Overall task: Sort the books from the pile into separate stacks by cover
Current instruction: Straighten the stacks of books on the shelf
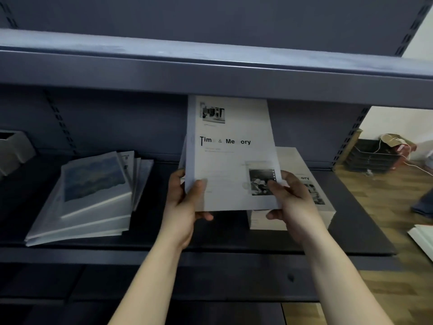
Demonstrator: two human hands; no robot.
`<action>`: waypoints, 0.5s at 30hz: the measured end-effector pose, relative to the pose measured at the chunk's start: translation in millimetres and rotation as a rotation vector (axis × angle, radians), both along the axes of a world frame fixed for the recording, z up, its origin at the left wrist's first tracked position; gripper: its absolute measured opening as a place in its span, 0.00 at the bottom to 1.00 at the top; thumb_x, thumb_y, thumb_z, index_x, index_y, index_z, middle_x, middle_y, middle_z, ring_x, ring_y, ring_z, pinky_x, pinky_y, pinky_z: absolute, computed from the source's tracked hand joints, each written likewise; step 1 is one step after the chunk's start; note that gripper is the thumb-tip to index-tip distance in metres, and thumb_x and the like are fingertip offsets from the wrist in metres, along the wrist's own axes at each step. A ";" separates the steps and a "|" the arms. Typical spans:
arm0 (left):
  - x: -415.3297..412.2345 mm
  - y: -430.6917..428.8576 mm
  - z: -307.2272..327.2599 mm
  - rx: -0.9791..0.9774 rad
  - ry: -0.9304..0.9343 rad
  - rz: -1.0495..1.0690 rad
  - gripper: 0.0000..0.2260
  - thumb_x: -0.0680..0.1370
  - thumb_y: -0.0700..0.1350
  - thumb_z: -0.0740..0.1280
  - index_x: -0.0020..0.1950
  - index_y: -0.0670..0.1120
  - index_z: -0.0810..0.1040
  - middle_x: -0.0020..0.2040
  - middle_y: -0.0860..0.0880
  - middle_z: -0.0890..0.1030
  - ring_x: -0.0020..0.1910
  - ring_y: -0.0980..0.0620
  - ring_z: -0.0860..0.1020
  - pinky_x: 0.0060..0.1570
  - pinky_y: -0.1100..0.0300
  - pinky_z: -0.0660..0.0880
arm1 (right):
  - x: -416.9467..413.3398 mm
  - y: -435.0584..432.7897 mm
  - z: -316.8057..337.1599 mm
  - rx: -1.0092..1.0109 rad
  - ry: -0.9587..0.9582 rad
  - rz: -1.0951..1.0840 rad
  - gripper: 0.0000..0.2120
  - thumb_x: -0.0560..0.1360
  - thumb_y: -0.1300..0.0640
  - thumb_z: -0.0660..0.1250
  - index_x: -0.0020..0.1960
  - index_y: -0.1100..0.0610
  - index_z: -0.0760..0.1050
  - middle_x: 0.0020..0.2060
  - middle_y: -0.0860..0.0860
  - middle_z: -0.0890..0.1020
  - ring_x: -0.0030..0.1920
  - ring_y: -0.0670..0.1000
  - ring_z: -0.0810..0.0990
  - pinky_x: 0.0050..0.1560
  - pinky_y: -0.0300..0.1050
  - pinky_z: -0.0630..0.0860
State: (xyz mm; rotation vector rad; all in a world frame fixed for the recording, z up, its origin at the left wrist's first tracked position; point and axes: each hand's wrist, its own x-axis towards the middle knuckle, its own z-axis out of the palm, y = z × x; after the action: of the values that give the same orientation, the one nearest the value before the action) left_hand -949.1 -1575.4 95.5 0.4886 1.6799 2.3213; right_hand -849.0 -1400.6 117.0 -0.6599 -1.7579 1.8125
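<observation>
I hold a white book titled "Time & Memory" upright above the dark shelf. My left hand grips its lower left corner, thumb on the cover. My right hand grips its lower right corner. Behind the held book another book edge shows at the left. Under it on the right lies a stack with the same cover. On the left sits a slanted pile of books topped by one with a blue landscape picture.
An upper shelf board hangs just above the held book's top edge. A grey box stands at the far left. To the right are a wooden floor, dark trays with cables, and a white object.
</observation>
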 end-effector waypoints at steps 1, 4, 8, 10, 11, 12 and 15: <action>4.6 6.2 0.8 -0.010 0.000 -0.030 0.12 0.77 0.45 0.65 0.60 0.51 0.69 0.52 0.52 0.80 0.46 0.53 0.81 0.26 0.60 0.75 | 3.6 7.0 -2.5 0.007 0.004 -0.008 0.09 0.78 0.60 0.62 0.57 0.51 0.73 0.49 0.49 0.80 0.49 0.49 0.78 0.25 0.39 0.73; 11.7 21.0 2.0 -0.072 0.036 -0.109 0.12 0.75 0.51 0.65 0.58 0.53 0.71 0.49 0.58 0.81 0.47 0.55 0.81 0.32 0.57 0.77 | 16.3 28.0 -9.8 0.013 0.053 -0.060 0.10 0.79 0.63 0.60 0.55 0.52 0.73 0.47 0.51 0.79 0.45 0.52 0.74 0.23 0.38 0.66; 12.5 36.0 -7.7 -0.236 0.129 -0.102 0.10 0.81 0.51 0.57 0.53 0.49 0.76 0.45 0.52 0.82 0.43 0.52 0.81 0.36 0.59 0.78 | 33.1 55.6 -16.0 0.066 0.033 -0.157 0.09 0.78 0.64 0.59 0.51 0.52 0.74 0.43 0.54 0.79 0.41 0.54 0.73 0.24 0.40 0.65; 13.3 42.8 -19.5 -0.333 0.182 -0.078 0.09 0.81 0.50 0.58 0.51 0.50 0.77 0.44 0.53 0.83 0.43 0.54 0.82 0.38 0.60 0.77 | 40.2 66.0 -17.6 0.096 0.006 -0.188 0.09 0.77 0.64 0.59 0.51 0.52 0.74 0.41 0.52 0.79 0.39 0.53 0.73 0.26 0.41 0.65; 13.3 45.5 -26.6 -0.387 0.225 -0.065 0.08 0.81 0.49 0.58 0.50 0.51 0.77 0.44 0.54 0.83 0.43 0.56 0.82 0.40 0.59 0.77 | 42.9 70.3 -18.6 0.107 -0.003 -0.201 0.09 0.77 0.64 0.59 0.50 0.52 0.74 0.40 0.51 0.79 0.38 0.52 0.73 0.26 0.41 0.65; 12.3 48.2 -34.6 -0.455 0.288 -0.049 0.07 0.81 0.48 0.59 0.49 0.52 0.76 0.44 0.55 0.82 0.44 0.57 0.81 0.42 0.59 0.77 | 45.1 73.9 -19.3 0.115 -0.010 -0.210 0.10 0.77 0.64 0.59 0.49 0.51 0.74 0.39 0.50 0.79 0.37 0.51 0.73 0.27 0.42 0.65; 9.4 55.8 -55.8 -0.701 0.508 -0.013 0.08 0.81 0.46 0.59 0.55 0.53 0.76 0.50 0.57 0.81 0.48 0.60 0.78 0.49 0.58 0.76 | 48.1 84.4 -24.6 0.125 -0.040 -0.222 0.11 0.77 0.65 0.59 0.50 0.52 0.75 0.39 0.51 0.79 0.34 0.50 0.73 0.26 0.42 0.65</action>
State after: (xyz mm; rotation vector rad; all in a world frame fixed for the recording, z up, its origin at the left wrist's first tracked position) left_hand -939.7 -1519.6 39.6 0.9590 2.5275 1.4933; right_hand -800.9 -1316.2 92.4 -0.8095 -1.7325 1.5379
